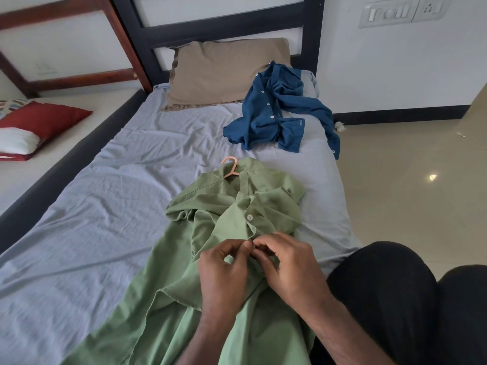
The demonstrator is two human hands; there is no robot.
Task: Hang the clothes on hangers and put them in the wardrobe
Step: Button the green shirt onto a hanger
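While the green shirt (210, 259) nears the bed's right edge, both hands' fingers (245, 246) pinch its placket.

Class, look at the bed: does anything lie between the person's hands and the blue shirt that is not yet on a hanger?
Yes. The green shirt, already on the orange hanger, lies on the bed sheet between both hands and the blue shirt. The left hand and right hand both pinch its button placket.
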